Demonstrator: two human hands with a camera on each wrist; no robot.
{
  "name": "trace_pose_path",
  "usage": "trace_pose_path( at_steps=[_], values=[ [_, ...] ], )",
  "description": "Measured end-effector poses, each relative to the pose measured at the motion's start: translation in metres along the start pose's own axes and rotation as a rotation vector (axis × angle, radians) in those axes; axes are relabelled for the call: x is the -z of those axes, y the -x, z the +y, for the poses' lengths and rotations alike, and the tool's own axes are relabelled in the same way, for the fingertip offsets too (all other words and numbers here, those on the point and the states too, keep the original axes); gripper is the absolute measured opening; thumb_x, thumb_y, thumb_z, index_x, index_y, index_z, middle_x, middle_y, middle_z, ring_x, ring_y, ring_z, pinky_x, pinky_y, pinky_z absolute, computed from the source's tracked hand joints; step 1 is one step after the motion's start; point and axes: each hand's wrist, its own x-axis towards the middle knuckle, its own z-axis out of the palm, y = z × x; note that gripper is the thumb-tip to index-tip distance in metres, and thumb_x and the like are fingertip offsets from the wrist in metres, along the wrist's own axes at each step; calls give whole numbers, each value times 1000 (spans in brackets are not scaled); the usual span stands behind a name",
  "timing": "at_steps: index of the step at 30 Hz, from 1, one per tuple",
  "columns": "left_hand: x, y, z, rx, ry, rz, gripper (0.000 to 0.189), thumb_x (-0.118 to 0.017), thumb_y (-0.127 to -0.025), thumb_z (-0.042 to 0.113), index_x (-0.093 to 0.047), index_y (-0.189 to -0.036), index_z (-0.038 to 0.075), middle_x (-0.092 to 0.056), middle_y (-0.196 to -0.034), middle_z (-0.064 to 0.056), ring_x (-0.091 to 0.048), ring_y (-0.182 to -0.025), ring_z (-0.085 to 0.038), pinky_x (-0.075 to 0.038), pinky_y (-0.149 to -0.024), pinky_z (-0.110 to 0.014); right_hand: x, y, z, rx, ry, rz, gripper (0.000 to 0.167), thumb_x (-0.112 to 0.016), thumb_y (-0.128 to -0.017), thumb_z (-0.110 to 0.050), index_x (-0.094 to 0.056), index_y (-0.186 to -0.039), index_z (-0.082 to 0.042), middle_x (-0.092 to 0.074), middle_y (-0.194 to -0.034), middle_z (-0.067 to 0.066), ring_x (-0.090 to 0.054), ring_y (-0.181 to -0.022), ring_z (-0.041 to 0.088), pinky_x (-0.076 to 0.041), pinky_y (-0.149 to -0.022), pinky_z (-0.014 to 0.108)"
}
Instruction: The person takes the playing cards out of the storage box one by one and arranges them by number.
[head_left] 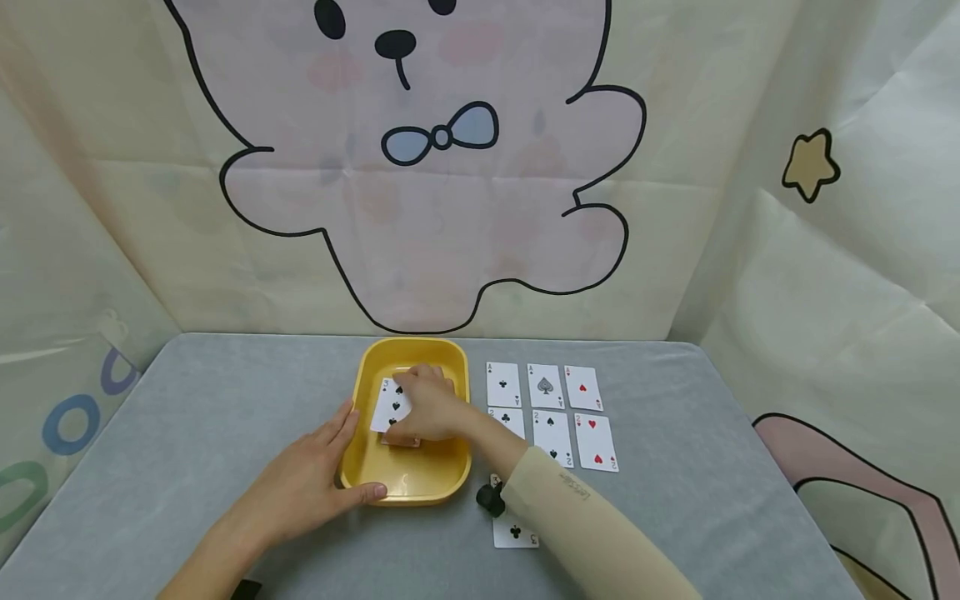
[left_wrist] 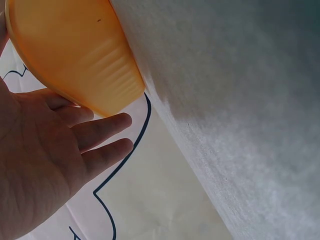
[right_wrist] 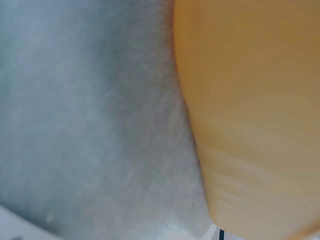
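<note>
A yellow tray (head_left: 420,490) stands on the table, and my left hand (head_left: 318,471) holds its near left corner. The left thumb lies on the front rim, the fingers along the left side; the left wrist view shows the palm and two outstretched fingers (left_wrist: 105,132) beside the tray wall. Over the tray, my right hand (head_left: 431,408) grips a three of spades playing card (head_left: 390,402) by its right side, covering part of it. The edge of another card (head_left: 405,442) peeks out beneath. The right wrist view shows just the tray's outer wall (right_wrist: 255,115) and cloth.
Right of the tray lie face-up aces: clubs (head_left: 502,385), spades (head_left: 544,387), hearts (head_left: 582,388). Below them are twos: clubs (head_left: 506,419), spades (head_left: 552,437), hearts (head_left: 597,443). A three of clubs (head_left: 517,533) lies nearer, partly under my right forearm and a small black device (head_left: 491,498).
</note>
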Motion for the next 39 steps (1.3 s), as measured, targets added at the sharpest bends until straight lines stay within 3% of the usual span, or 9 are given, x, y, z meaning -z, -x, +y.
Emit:
trace_pose_path(
  at_steps=[12, 19, 28, 39],
  values=[
    [0, 0, -1, -1, -15, 4, 116, -65, -86, 79, -33, -161, -3, -31, -168, -20, -52, -137, -47, -46, -106, -62, 13, 20, 6, 80, -116, 83, 87, -83, -82, -45, -50, -157, -15, -50, -149, 9, -45, -132, 24, -43, -110, 38],
    [-1, 0, -1, -5, -20, 19, 117, -66, -85, 79, -34, -161, -3, -33, -167, -20, -53, -136, -47, -47, -105, -62, 27, 36, 11, 134, -182, 120, 86, -82, -82, -41, -51, -156, -11, -48, -149, 11, -42, -137, 27, -37, -115, 48],
    [-1, 0, 1, 3, -22, 25, 117, -69, -84, 78, -34, -161, -2, -34, -166, -21, -53, -136, -48, -46, -105, -62, 43, 57, 17, 146, -189, 152, 82, -82, -80, -35, -53, -154, -13, -49, -147, 8, -36, -139, 27, -39, -113, 50],
    [-2, 1, 1, 6, -9, 31, 117, -70, -84, 77, -33, -162, -2, -34, -167, -21, -52, -137, -47, -46, -106, -61, 55, 84, 36, 138, -204, 168, 84, -79, -81, -39, -51, -156, -13, -44, -153, 6, -32, -141, 25, -38, -114, 55]
  ],
)
